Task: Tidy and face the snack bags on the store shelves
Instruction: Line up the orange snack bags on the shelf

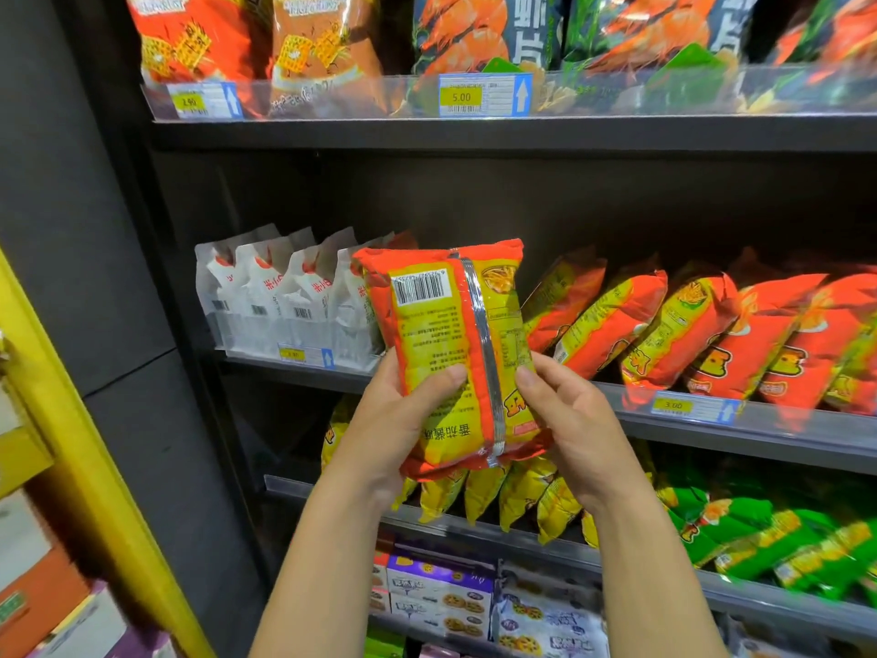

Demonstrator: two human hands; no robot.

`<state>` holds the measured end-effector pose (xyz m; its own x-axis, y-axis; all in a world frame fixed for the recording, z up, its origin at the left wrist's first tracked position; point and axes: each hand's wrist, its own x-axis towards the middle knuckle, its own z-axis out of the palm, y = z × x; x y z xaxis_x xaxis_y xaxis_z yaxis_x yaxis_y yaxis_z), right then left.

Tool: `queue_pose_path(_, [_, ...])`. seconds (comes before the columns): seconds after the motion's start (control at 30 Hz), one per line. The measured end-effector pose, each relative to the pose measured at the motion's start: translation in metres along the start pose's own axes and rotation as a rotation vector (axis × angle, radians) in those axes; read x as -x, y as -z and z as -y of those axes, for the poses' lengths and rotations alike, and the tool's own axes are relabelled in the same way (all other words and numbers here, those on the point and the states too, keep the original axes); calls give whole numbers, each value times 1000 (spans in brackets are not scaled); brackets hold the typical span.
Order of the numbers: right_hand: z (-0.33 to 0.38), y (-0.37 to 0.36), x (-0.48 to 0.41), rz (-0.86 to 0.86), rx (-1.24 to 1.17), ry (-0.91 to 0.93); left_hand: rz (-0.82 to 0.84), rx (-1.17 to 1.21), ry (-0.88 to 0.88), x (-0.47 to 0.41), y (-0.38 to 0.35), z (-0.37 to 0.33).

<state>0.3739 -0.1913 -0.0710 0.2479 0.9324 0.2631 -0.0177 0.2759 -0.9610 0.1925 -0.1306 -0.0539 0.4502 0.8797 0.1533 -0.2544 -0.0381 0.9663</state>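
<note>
An orange and yellow snack bag (451, 344) is held up in front of the middle shelf (769, 432). Its back faces me, upside down, with the barcode at the top and a silver seam down the middle. My left hand (398, 420) grips its lower left edge, thumb across the back. My right hand (569, 420) grips its lower right edge. To the right, a row of matching orange bags (674, 325) leans over on the shelf. White bags (284, 296) stand in a row on the left of that shelf.
The top shelf (522, 130) carries orange cracker bags (190, 35) and dark prawn-chip bags (474, 35). Below hang yellow bags (512, 496) and green bags (783, 539); cookie packs (441, 596) sit lower. A dark upright panel (95, 277) and a yellow frame (95, 467) stand at left.
</note>
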Motion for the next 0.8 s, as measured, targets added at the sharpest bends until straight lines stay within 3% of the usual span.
queue_pose_path(0.23, [1, 6, -20, -56, 119, 63, 5, -60, -43, -21, 12, -6])
queue_pose_path(0.47, [9, 20, -42, 25, 192, 70, -53, -84, -75, -40, 5, -9])
queue_pose_path(0.8, [48, 62, -124, -35, 1051, 271, -342, -366, -241, -90, -12, -3])
